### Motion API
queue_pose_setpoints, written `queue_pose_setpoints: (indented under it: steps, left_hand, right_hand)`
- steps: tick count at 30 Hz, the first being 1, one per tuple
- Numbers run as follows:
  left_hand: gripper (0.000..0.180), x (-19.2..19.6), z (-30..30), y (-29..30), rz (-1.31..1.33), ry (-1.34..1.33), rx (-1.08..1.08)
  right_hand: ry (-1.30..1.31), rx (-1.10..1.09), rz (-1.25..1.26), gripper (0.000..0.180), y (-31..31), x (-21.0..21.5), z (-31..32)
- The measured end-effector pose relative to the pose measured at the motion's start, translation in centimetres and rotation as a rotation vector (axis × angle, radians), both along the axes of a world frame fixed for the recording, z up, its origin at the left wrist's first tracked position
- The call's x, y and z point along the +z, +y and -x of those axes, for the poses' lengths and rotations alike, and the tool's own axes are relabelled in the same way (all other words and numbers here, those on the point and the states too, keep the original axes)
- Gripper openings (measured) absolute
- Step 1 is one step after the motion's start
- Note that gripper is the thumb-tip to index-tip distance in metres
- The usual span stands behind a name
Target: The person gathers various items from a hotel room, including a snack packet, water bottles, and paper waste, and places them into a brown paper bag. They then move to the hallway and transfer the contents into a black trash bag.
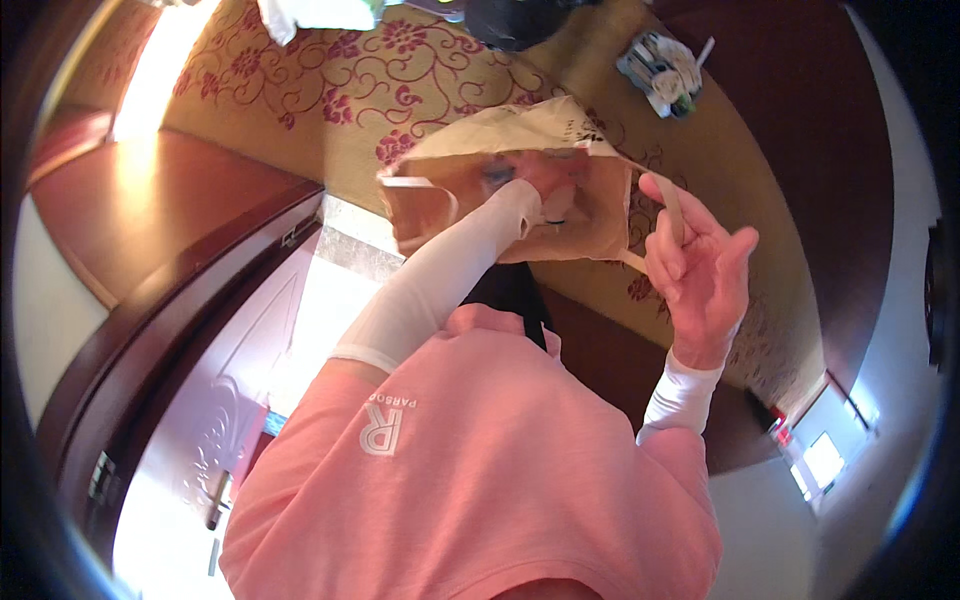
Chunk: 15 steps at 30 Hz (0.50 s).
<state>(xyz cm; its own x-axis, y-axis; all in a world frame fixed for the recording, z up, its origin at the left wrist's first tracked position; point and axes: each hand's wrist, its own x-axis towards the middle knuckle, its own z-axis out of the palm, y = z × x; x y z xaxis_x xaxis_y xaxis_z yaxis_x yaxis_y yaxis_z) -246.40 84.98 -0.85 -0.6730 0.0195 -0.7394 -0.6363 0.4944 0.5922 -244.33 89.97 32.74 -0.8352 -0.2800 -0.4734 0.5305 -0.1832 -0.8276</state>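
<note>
A brown paper bag [500, 135] is held in front of me, its mouth open toward me. My left arm, in a white sleeve, reaches into it. Inside the bag is my left hand [545, 185], its fingers mostly hidden, so I cannot tell whether they grip anything. Reddish and dark shapes show beside it, too shaded to name. At the bag's right side my right hand [698, 255] has the bag's handle [670, 212] looped across its fingers. Its index finger and thumb are partly stretched out.
A gold surface with red flowers [340, 75] spreads beyond the bag. At its upper right lies a small bundle [662, 72] of mixed items; a black object [520, 22] lies at the top. Dark wooden furniture [170, 200] and a pale panelled door [220, 400] stand at left.
</note>
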Motion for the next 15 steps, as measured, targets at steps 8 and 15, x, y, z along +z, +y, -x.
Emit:
queue_pose_setpoints:
  steps: [8,15]
  left_hand:
    - [0.048,5.8,0.0,-20.3,-0.729,0.164,0.297]
    - [0.066,15.3,-3.1,-27.0,-0.148,-0.057,0.365]
  right_hand:
    - [-0.010,0.175,-0.033,0.076,-3.5,-3.2,4.2]
    - [-0.028,0.431,0.164,0.077,-5.6,-3.7,8.1]
